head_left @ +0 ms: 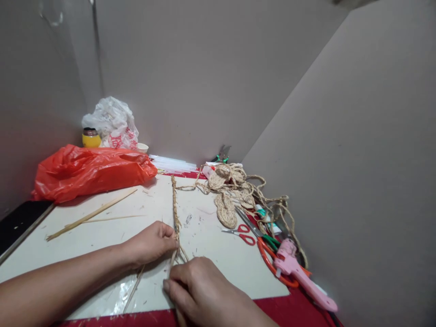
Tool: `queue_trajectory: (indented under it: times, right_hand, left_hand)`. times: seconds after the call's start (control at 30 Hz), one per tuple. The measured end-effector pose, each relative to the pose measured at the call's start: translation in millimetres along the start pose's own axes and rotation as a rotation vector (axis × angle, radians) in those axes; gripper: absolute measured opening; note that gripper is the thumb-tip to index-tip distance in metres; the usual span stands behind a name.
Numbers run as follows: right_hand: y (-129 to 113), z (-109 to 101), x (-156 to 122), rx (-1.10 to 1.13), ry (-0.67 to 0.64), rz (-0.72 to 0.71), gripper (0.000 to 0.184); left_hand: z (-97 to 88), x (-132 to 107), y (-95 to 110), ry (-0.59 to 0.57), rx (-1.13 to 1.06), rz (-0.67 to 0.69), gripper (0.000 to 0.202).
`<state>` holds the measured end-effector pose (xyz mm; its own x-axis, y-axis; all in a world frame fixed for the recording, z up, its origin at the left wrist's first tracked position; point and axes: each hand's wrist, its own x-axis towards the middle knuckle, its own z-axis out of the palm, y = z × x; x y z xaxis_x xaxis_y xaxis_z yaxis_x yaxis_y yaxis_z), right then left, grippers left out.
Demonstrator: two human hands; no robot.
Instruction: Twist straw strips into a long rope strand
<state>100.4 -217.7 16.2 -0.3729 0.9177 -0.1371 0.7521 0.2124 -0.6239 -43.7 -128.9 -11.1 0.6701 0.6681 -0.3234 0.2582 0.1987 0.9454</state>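
Observation:
A braided straw cord point(175, 204) runs away from me across the white board point(218, 254). My left hand point(151, 243) is closed, pinching the cord's near end where the braid stops. My right hand point(200, 290) is closed too, holding the loose straw strands point(173, 261) that hang from the braid. One loose strand point(134, 286) trails toward me under my left wrist.
A red plastic bag point(88, 170), a white bag point(112, 122) and a yellow jar point(91, 137) lie at the back left. Long straw stalks point(91, 215) rest on the left. Woven straw pieces and cord point(235, 190), scissors point(243, 234) and a pink glue gun point(299, 272) crowd the right.

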Motion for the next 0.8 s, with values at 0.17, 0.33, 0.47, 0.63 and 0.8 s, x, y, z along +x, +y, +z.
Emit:
queue_trajectory:
  times: [0.17, 0.33, 0.47, 0.63, 0.8]
  right_hand:
    - [23, -20, 14, 0.346, 0.372, 0.086, 0.040]
    - [40, -7, 34, 0.834, -0.012, 0.143, 0.042]
    - [45, 0, 38, 0.890, -0.116, 0.161, 0.043]
    - [49, -1, 41, 1.040, -0.187, 0.239, 0.044]
    - [41, 10, 39, 1.171, -0.057, 0.326, 0.039]
  left_hand:
    - [-4.4, 0, 5, -0.091, -0.073, 0.001, 0.027]
    - [-6.3, -1, 7, -0.189, -0.091, 0.069, 0.033]
    - [-8.2, 1, 1, -0.191, -0.019, 0.057, 0.034]
    - [-15.9, 4, -3, -0.165, 0.242, 0.123, 0.029]
    - [-22.4, -6, 13, -0.119, 0.604, 0.145, 0.025]
